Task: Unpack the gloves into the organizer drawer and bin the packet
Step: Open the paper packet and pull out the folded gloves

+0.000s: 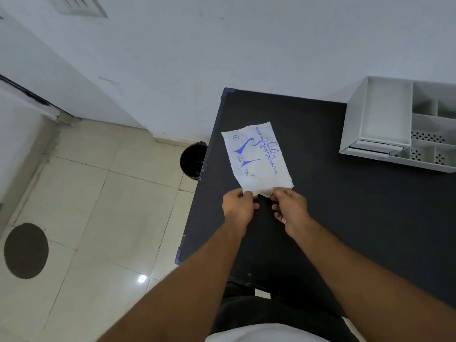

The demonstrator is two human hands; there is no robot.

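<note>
A flat white glove packet (256, 157) with blue print lies on the black table (345, 218), near its left edge. My left hand (238, 205) pinches the packet's near edge at the left. My right hand (288, 207) pinches the same edge just to the right. The two hands are close together, thumbs on top. A white organizer (355, 124) stands at the table's far right, its tall left compartment empty and a drawer front low at its near side. No loose gloves are visible.
A black round bin (193, 160) stands on the tiled floor just left of the table. A dark round mat (26, 250) lies on the floor at the far left. White walls close the back.
</note>
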